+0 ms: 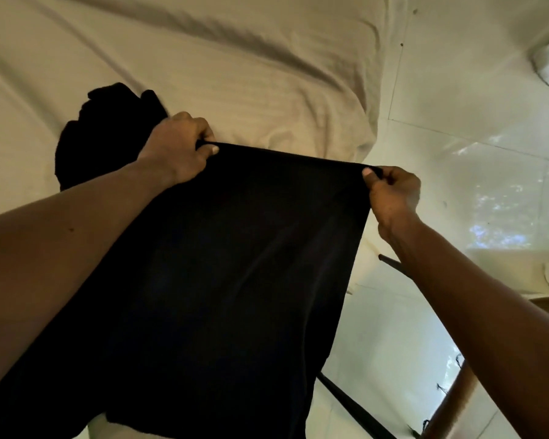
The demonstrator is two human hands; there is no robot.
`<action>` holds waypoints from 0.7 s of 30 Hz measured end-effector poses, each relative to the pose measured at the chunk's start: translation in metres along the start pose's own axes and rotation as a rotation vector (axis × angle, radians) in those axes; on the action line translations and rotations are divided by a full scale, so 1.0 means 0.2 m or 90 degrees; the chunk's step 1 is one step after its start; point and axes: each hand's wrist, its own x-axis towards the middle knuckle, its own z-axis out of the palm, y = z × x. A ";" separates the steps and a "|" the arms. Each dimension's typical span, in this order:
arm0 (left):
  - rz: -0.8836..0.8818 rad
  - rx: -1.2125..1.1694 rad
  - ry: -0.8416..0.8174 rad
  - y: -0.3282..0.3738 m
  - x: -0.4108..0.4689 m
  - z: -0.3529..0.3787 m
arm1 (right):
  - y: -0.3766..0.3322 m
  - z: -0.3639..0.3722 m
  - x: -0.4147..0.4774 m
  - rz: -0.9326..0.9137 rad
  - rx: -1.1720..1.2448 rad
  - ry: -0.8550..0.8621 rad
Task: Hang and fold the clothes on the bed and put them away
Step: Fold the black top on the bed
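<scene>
Head view: a black garment [235,248] hangs in the middle of the frame, stretched flat between the person's two hands and falling toward 6 o'clock, where it runs out of view. The left hand [175,147], at about 11 o'clock, grips one end of the top edge with the thumb pressed over the hem and the fingers curled behind it. The right hand [393,194], at about 2 o'clock, pinches the other end the same way. The top edge runs taut between them, sloping down toward the right hand.

Behind the left hand, at 10 o'clock, a dark heap [108,131] of more clothing lies on the bed [251,74], whose pale sheet is creased. Tiled floor [457,160] shows from 1 to 4 o'clock.

The cloth looks thin, soft and light. It drapes with long shallow folds and keeps no shape of its own, so it will likely sag wherever it is not held. The surface has a slight sheen and may slide through a loose pinch. The hemmed top edge near the corners seems the surest place to hold, since a rolled hem gives the thumbs something firm. Which kind of garment it is cannot be told.
</scene>
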 end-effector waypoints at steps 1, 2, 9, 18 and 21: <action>-0.013 -0.006 0.019 0.01 0.00 0.02 | 0.01 0.01 -0.01 0.017 -0.003 -0.020; -0.027 -0.007 0.038 0.02 -0.01 0.05 | 0.03 0.03 -0.03 0.043 0.002 -0.055; 0.140 0.018 0.154 0.34 -0.51 0.17 | 0.11 0.01 -0.14 0.178 0.084 -0.243; 0.129 0.296 -0.350 0.89 -0.99 0.58 | 0.08 -0.05 -0.18 0.114 0.073 -0.134; 0.136 0.333 -0.319 0.94 -1.02 0.58 | 0.09 -0.08 -0.19 0.070 0.038 -0.094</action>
